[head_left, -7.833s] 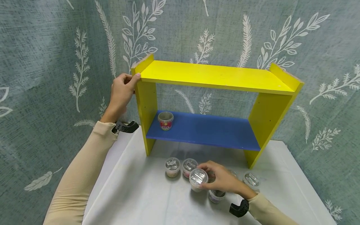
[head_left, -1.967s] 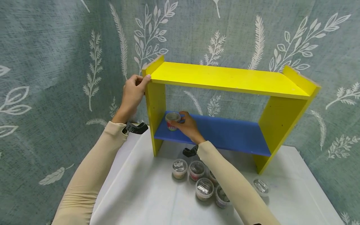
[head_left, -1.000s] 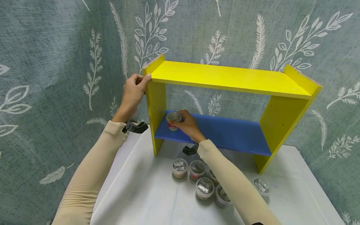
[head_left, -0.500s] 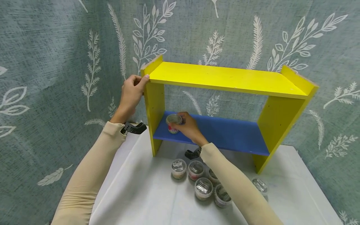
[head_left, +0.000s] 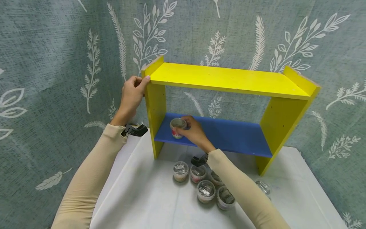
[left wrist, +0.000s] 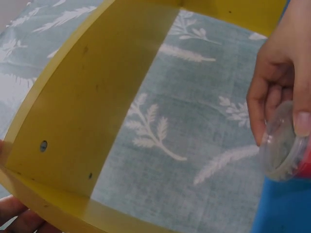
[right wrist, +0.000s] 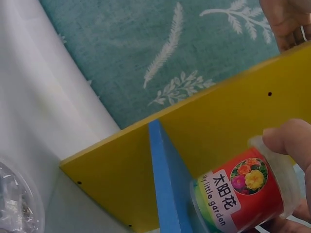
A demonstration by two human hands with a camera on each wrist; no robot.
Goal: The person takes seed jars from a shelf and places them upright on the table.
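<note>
My left hand (head_left: 132, 97) grips the upper left corner of the yellow shelf unit (head_left: 228, 79), thumb on the front edge and fingers behind the side panel. My right hand (head_left: 196, 133) holds a small clear plastic cup (head_left: 178, 127) at the left end of the blue shelf board (head_left: 226, 133). In the right wrist view the seed-kit cup (right wrist: 243, 189) has a red label with flowers and "little garden", its base against or very near the blue board. Thumb and fingers pinch the cup's rim (left wrist: 279, 145) in the left wrist view.
On the white table (head_left: 148, 197) below stand several similar cups with silvery packets inside, among them a front cup (head_left: 206, 190) and a left cup (head_left: 180, 171). The right forearm partly covers some. One cup (head_left: 263, 187) stands apart at right. A leaf-patterned cloth (head_left: 57, 79) hangs behind.
Earlier my right hand held a cup over the table; that one now stands among the others. In the last second the shelf cup has shifted slightly toward the board's front edge. My left hand keeps its grip.
</note>
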